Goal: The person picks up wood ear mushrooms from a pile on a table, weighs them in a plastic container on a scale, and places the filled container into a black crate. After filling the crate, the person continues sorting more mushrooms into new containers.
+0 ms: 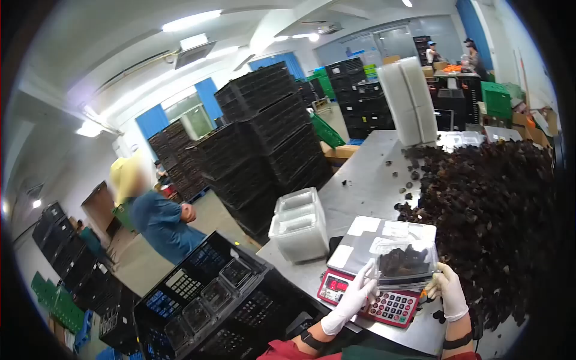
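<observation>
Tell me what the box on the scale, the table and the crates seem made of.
Box: clear thin plastic, glossy; the dark contents show through. Table: probably stainless steel, a grey brushed sheen with soft reflections. Crates: black moulded plastic, matte, with lattice walls.

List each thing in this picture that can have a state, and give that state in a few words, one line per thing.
Left hand: gloved, grips the clear container's near left side.
Right hand: gloved, holds its right side.
Clear container: on the scale, part filled with dark pieces.
Scale: switched on, red digits lit.
Empty tubs: stacked, nested.
Black crate: open, tubs inside.
Dark pile: heaped loose on the table.
</observation>
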